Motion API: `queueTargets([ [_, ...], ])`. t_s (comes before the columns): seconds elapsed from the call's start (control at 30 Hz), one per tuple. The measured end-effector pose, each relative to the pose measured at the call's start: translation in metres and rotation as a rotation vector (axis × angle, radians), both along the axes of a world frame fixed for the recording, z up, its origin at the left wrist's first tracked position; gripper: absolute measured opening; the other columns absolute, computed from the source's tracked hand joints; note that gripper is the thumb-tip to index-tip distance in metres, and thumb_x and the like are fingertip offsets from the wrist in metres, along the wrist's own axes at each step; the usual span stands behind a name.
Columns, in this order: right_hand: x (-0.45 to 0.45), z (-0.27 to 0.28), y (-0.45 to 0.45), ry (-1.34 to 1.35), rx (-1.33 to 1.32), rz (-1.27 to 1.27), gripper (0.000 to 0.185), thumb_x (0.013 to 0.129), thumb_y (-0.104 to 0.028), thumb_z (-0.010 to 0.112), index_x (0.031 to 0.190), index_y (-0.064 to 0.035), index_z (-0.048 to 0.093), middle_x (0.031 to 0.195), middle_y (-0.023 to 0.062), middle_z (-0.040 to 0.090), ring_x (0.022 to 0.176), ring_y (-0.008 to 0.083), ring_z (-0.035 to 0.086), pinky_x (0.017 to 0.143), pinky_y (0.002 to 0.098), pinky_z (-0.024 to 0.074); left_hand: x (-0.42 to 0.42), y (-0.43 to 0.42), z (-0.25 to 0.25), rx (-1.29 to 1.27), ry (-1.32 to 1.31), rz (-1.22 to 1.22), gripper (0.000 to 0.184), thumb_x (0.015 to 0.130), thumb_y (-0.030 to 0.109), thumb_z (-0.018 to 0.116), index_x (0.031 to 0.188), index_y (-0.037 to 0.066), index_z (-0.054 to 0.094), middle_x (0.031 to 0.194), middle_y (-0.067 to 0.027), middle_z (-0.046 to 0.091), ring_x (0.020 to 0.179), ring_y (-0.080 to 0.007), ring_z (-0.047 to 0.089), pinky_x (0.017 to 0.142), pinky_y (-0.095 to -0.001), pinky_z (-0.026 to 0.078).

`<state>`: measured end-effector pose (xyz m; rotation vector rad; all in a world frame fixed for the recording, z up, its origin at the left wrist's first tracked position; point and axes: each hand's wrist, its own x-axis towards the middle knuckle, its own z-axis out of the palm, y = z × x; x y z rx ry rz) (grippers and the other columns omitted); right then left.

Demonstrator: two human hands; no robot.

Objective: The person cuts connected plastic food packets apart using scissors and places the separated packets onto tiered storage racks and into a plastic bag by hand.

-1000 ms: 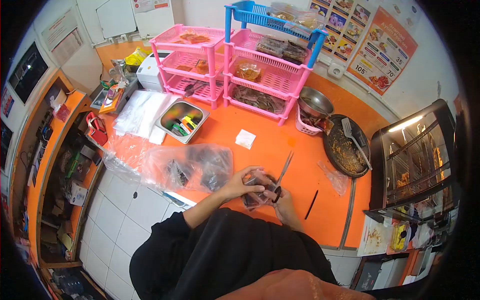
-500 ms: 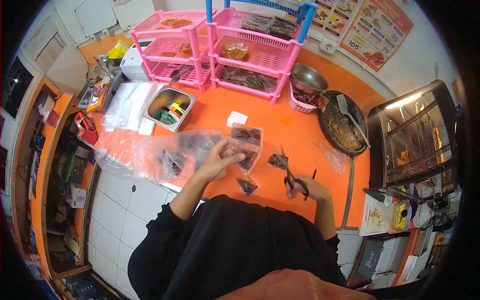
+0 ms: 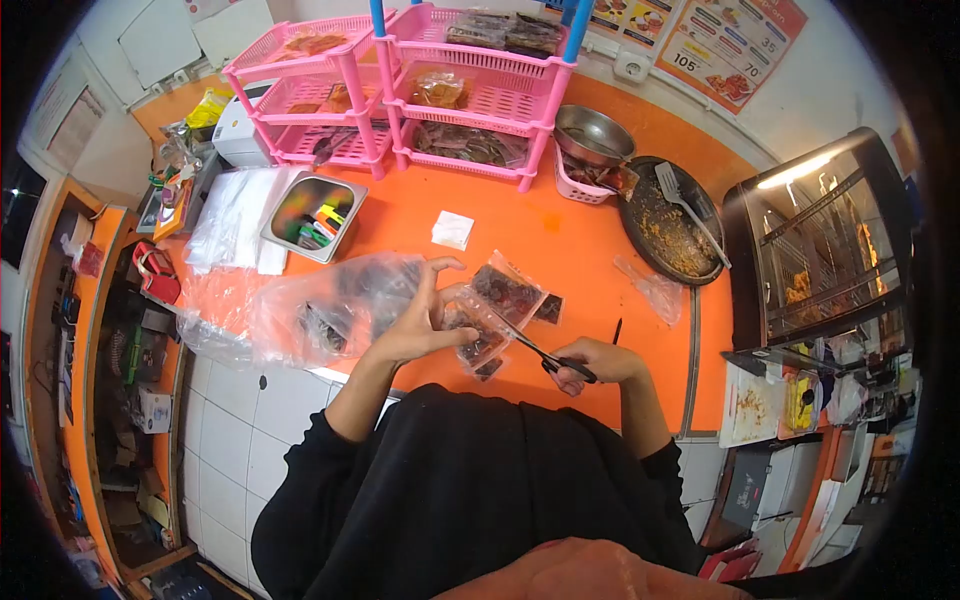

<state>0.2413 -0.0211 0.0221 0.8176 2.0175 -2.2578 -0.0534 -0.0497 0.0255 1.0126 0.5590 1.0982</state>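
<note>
Head view: to the near right of the joined packets (image 3: pixel 508 290), the right hand (image 3: pixel 602 362) has its fingers closed around the handles of the scissors (image 3: pixel 543 357), whose blades point away and leftward, reaching the join between the two packets. Just on the packets' near side, a small loose packet (image 3: pixel 488 369) lies on the orange surface (image 3: pixel 590 250). Against their left edge, the left hand (image 3: pixel 413 328) is the nearer one, thumb and fingers pinching the near packet while the index finger stands raised. Their long axis slants from near left to far right, so the blades run crosswise to it; whether the blades are apart cannot be told. Just right of them rests another loose packet (image 3: pixel 548 309); beyond them, a white slip (image 3: pixel 453 229) and, farther off, pink racks (image 3: pixel 470 165).
</note>
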Motion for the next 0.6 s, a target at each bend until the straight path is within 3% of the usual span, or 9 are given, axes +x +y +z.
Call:
queueTargets([
  [0.1,-0.001,0.002,0.000,-0.037,0.008,-0.028,0.035,0.090,-0.034,0.059,0.073,-0.0040,0.054,0.058,-0.0007,0.050,0.052,0.0073,0.047,0.049,0.0229,0.0384,0.001,0.001,-0.008,0.123,0.200,0.084,0.066,0.069,-0.008,0.069,0.127,0.006,0.042,0.118,-0.0077,0.049,0.104,-0.0156,0.053,0.088,-0.0285,0.045],
  [0.3,0.001,0.001,-0.001,-0.045,-0.021,-0.004,0.035,0.090,-0.034,0.059,0.073,-0.0035,0.055,0.057,-0.0003,0.052,0.050,0.0074,0.050,0.047,0.0225,0.0391,-0.003,0.002,-0.017,-0.067,0.011,-0.123,0.074,0.071,-0.011,0.066,0.136,0.004,0.035,0.125,-0.0094,0.048,0.116,-0.0182,0.048,0.099,-0.0313,0.040],
  [0.47,-0.011,-0.018,-0.010,0.056,-0.074,-0.100,0.033,0.090,-0.033,0.059,0.073,-0.0048,0.055,0.057,-0.0009,0.052,0.049,0.0071,0.050,0.046,0.0223,0.0392,0.008,0.002,-0.031,-0.113,-0.010,-0.110,0.079,0.066,-0.008,0.070,0.136,0.004,0.037,0.131,-0.0106,0.045,0.115,-0.0193,0.050,0.099,-0.0317,0.039],
  [0.6,-0.020,-0.014,-0.019,-0.078,-0.130,-0.221,0.030,0.091,-0.031,0.057,0.075,-0.0058,0.056,0.058,-0.0011,0.051,0.050,0.0079,0.050,0.047,0.0222,0.0401,0.007,0.004,-0.042,-0.150,-0.076,-0.099,0.080,0.066,-0.006,0.071,0.137,0.004,0.035,0.129,-0.0121,0.048,0.114,-0.0203,0.051,0.100,-0.0321,0.039],
])
